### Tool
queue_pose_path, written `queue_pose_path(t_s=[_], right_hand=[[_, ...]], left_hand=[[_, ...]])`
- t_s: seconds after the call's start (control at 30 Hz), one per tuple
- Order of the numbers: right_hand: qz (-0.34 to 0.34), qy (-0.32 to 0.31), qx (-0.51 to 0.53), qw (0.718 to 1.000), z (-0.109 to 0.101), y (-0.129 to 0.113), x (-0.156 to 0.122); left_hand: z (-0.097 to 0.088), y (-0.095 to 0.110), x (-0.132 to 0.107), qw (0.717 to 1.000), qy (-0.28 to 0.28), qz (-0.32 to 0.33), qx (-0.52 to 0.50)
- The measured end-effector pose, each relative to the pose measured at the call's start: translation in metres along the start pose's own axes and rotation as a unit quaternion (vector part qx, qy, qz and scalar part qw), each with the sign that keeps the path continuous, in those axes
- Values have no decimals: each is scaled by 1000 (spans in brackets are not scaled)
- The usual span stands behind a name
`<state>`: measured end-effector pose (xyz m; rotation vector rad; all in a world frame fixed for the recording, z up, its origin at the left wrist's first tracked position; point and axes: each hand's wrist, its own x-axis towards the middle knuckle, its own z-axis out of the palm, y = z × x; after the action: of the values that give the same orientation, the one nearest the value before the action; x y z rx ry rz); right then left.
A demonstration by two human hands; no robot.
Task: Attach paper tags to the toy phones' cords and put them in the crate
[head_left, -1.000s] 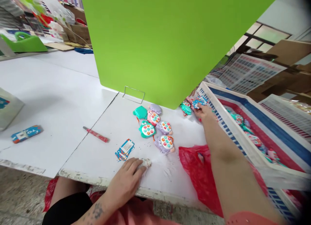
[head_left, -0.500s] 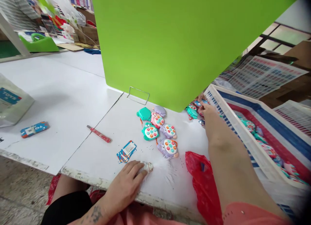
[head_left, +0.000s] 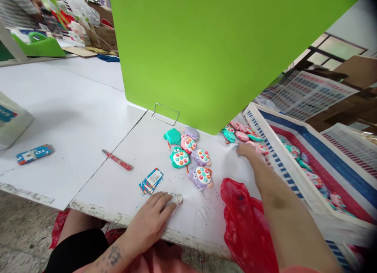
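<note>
My left hand rests flat near the table's front edge, fingertips on a small pale roll, fingers stretched out. A little stack of blue printed cards lies just beyond it. My right hand reaches across the white table and touches a heap of small pink and teal toys under the green board's corner. Its fingers are turned away and blurred. A second cluster of teal, pink and purple button toys lies in the middle.
A big green board stands over the table on a wire stand. A white crate with more toys is at right. A red plastic bag hangs by my right arm. A red-handled knife and a blue card lie left.
My right hand has drawn back from the toy heap towards me, and the blue card it held a second ago is no longer in it. My left hand has stayed put.
</note>
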<state>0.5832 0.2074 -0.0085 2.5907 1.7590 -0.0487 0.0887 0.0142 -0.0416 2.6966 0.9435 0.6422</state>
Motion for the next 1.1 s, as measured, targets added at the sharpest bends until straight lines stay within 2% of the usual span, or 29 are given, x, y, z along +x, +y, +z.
queue_pose_path(t_s=[0.1, 0.2, 0.4, 0.53, 0.8, 0.9, 0.97, 1.03, 1.07, 1.1], right_hand=[[22, -13, -30, 999, 18, -5, -4], [-4, -37, -37, 999, 21, -8, -5], [-61, -97, -31, 993, 8, -14, -22], [-88, -112, 2, 990, 1, -18, -41], [-36, -139, 61, 988, -11, -18, -52], [-22, -156, 70, 985, -14, -22, -57], [-18, -166, 78, 983, -16, -25, -64], [-15, -169, 91, 981, -18, -29, -71], [-15, -166, 99, 981, -21, -32, -74], [-16, -159, 110, 981, -25, -35, -77]], left_hand=[[0, 1, -1, 1000, 3, -4, 2], [0, 1, -1, 1000, 2, -6, 6], [-1, 0, 0, 1000, 10, 2, 1], [-1, 0, -1, 1000, 12, 7, -4], [6, -5, -2, 999, 28, 13, -18], [3, -8, -5, 999, 45, 10, -16], [-3, -2, -3, 997, 73, -3, 7], [-9, 15, 6, 996, 85, 22, 33], [-11, 28, 14, 994, 82, 62, 37], [-11, 44, 25, 989, 61, 131, 32]])
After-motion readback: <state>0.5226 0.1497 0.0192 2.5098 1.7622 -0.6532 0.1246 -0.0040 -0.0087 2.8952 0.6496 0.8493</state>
